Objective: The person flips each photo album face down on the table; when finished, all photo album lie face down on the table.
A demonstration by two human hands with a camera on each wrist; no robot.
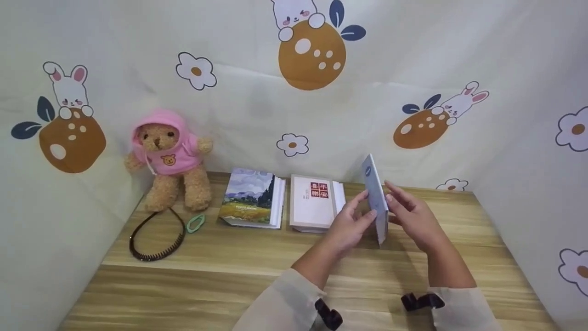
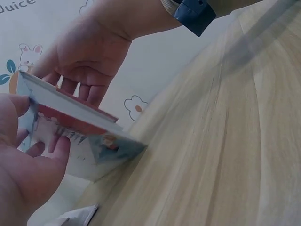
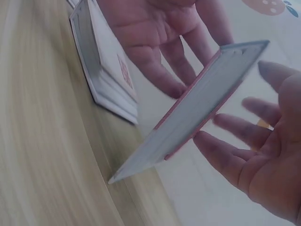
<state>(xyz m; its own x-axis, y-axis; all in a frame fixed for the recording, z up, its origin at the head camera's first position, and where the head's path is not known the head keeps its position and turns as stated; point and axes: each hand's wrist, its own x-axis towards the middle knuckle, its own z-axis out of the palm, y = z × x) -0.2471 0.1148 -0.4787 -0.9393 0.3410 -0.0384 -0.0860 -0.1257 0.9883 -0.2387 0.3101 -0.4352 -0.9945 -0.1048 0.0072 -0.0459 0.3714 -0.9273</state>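
A thin light-blue hardcover book [image 1: 377,200] stands upright, almost edge-on to the head view, between the two hands. My left hand [image 1: 349,226] lays its thumb and fingertips against the left cover, which carries a red band and a picture in the left wrist view. On the other side, my right hand [image 1: 414,223] has its extended fingers spread along the right cover. The lower corner of the book [image 3: 141,153] comes down close to the tabletop. Just left of the left hand lies a beige album [image 1: 305,209] with red printed characters.
Farther left lies a landscape-picture photo album [image 1: 248,197]. A teddy bear [image 1: 181,158] in a pink hoodie sits at the back left against the patterned cloth [image 1: 248,115]. Before it lie a dark toothed headband [image 1: 158,255] and a green hair clip [image 1: 195,224] on the wooden table [image 1: 220,285].
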